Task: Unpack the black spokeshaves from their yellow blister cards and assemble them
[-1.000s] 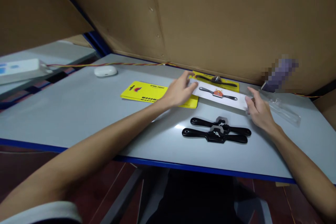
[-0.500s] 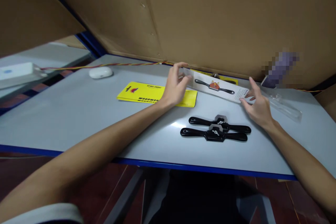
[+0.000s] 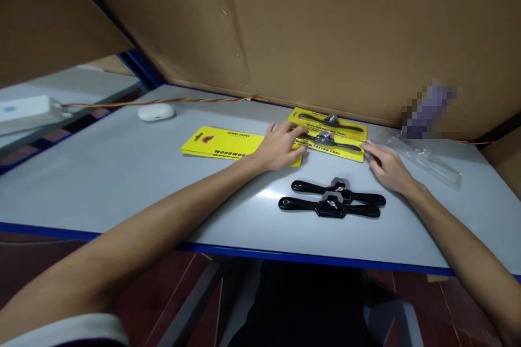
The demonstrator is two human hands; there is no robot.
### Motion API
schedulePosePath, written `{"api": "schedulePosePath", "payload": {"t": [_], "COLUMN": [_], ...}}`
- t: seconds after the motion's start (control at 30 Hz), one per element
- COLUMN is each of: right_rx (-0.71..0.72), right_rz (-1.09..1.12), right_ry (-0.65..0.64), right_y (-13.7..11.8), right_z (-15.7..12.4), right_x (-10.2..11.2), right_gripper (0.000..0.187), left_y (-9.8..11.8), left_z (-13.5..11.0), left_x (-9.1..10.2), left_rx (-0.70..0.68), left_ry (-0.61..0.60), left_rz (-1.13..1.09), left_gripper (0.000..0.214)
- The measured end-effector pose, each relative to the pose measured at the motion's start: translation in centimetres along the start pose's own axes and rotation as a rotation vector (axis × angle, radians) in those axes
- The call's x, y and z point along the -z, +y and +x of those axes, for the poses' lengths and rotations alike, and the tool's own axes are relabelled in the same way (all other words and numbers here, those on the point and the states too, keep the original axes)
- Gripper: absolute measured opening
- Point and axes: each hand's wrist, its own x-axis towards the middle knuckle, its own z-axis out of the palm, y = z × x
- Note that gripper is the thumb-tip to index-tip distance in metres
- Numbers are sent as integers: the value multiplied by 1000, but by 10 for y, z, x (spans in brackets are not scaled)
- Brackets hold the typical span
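Note:
Between my hands is a packaged spokeshave (image 3: 325,140), a black tool under clear plastic on a yellow card, face up at table level. My left hand (image 3: 280,147) grips its left end between thumb and fingers. At its right edge, the fingers of my right hand (image 3: 388,167) are closed on the corner. Just behind it lies another packaged spokeshave (image 3: 332,121). Two loose black spokeshaves, a nearer one (image 3: 330,207) and a farther one (image 3: 340,191), lie close together in front of my hands. Yellow backing cards (image 3: 223,142) are stacked under and left of my left hand.
Clear plastic blister shells (image 3: 435,165) lie right of my right hand. A white rounded case (image 3: 156,113) sits at the back left, near a red and yellow cable (image 3: 195,100). A brown board (image 3: 305,27) rises behind the grey table (image 3: 122,184). A blurred purple object (image 3: 429,108) leans there.
The packaged spokeshave, earlier raised with its white printed back showing, is now turned yellow side up and lowered to the table. Both hands have come down with it.

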Motion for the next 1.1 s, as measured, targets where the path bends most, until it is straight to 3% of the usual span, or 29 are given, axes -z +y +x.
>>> {"api": "schedulePosePath", "payload": {"t": [0.1,0.17,0.3,0.43,0.67,0.93,1.1], "right_rx": [-28,-80,-216,-269,-265,-666,-624], "right_rz": [4,-54,-250,-262,122,1047,1081], "right_ry": [-129,-143,-15,126,34,272,377], "right_y": [-2,1,20,32,-4,-7,-8], "right_z": [0,-1,-7,-8,4,11,12], "right_x": [2,6,25,39,14,8,5], "right_gripper": [52,56,58,42,44,53,45], "left_y": [-1,-2,-2,-1,-15,-16,-7], "left_z": [-2,-2,-3,-2,10,9,8], "left_x": [1,2,3,2,-5,-14,-4], "left_rx": [-49,-63,-53,-40,-52,-148,-247], "left_ry": [-83,-123,-131,-84,36,181,352], "left_rz": [128,146,164,171,55,14,47], "left_gripper": [62,63,60,56,50,33,33]}}
